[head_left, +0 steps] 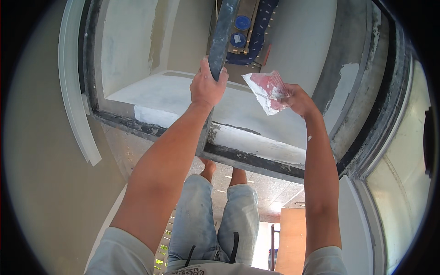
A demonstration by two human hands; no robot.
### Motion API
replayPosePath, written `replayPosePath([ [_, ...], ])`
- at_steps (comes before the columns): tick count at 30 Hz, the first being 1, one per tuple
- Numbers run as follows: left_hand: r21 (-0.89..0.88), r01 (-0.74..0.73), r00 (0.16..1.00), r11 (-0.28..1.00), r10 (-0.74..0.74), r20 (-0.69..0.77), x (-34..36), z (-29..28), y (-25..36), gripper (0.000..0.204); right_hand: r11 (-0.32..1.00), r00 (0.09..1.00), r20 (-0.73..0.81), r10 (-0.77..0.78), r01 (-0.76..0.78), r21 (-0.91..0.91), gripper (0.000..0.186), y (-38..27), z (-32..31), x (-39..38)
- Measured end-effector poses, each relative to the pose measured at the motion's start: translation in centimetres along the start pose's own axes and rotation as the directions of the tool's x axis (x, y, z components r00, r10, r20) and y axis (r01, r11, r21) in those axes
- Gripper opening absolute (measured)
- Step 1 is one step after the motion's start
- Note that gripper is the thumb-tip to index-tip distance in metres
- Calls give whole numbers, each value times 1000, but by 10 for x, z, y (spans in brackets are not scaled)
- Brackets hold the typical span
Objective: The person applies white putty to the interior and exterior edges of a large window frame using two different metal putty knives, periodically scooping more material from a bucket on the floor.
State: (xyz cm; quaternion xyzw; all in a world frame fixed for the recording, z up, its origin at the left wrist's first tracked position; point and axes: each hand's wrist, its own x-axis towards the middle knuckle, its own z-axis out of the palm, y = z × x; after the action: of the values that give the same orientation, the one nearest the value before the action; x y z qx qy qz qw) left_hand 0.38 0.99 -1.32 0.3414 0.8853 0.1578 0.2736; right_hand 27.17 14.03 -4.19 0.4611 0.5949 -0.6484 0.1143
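The left hand (208, 89) wraps round a long dark grey, white-specked bar (224, 36), thumb on its right side and fingers on its left, probably to steady the body while the arms reach forward. The right hand (300, 101) pinches a flat, reddish-pink, sheet-like piece smeared with white paste (266, 85) by its right edge; that leaves the broad left end free, perhaps so the paste stays off the skin. Whether it is a stiff scraper or folded plastic, I cannot tell. The piece is in the air to the right of the bar, apart from it. Below both hands runs the black, scuffed lower rail of the frame (256, 162), which the bar seems to meet, and beyond it a white-coated inner ledge (275, 145). Farthest off, two round blue lids (242, 22) sit near each other, apparently set out of the way
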Motion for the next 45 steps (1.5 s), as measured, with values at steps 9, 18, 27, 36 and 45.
replayPosePath([
  [9, -28, 18, 998, 999, -16, 58, 2, -5, 1, 63, 959, 996, 88, 31, -54, 278, 43, 14, 46, -31],
  [18, -9, 13, 998, 1000, -12, 57, 1, -7, -5, 65, 939, 998, -5, -56, 51, -339, 36, -12, 143, -87],
  [27, -26, -29, 999, 999, 29, 25, 1, -4, 2, 60, 633, 919, -90, -383, 190, -751, 59, 33, 215, -107],
  [36, 7, 3, 998, 1000, -4, 65, -2, -8, -2, 66, 850, 964, -49, -263, 208, -484, 63, 1, 133, -207],
  [45, -16, -25, 999, 1000, 26, 27, -2, -6, 7, 67, 818, 961, 164, -221, 274, -505, 55, 39, 84, -52],
])
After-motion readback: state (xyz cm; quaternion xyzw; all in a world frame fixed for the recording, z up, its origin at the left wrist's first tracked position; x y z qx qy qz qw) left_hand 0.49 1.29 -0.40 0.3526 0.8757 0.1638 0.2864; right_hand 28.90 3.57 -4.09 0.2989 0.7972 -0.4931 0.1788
